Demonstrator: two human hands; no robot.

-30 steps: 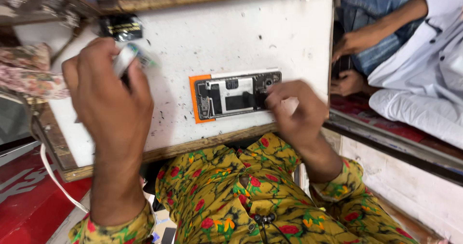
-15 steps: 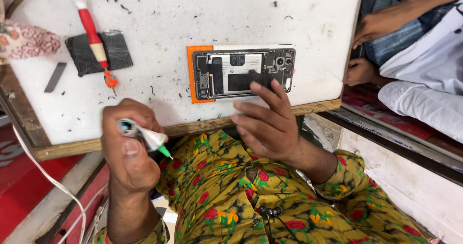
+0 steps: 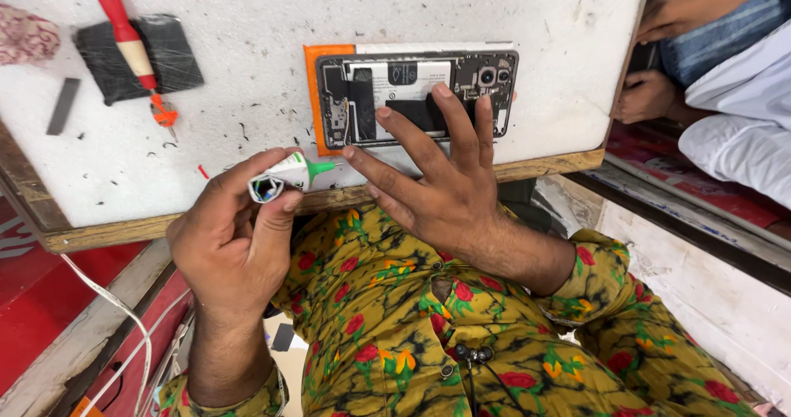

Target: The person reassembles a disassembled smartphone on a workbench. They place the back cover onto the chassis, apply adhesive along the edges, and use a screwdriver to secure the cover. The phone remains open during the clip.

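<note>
An opened phone (image 3: 412,96) with its back removed lies on an orange-edged pad on the white worktop (image 3: 247,71). My right hand (image 3: 437,178) rests flat with spread fingers, fingertips pressing on the phone's lower half. My left hand (image 3: 235,236) holds a small white glue tube with a green nozzle (image 3: 290,174) near the front edge of the worktop; the nozzle points right toward the phone's near left corner.
A red-handled screwdriver (image 3: 128,42) lies across a black square pad (image 3: 140,58) at the back left, with a small dark strip (image 3: 63,105) beside it. White cables (image 3: 115,310) hang at lower left. Another person's hands (image 3: 684,9) are at the upper right.
My left hand brought the glue tube from the far left of the worktop down and then rightward, close to the phone. My right hand moved up onto the phone.
</note>
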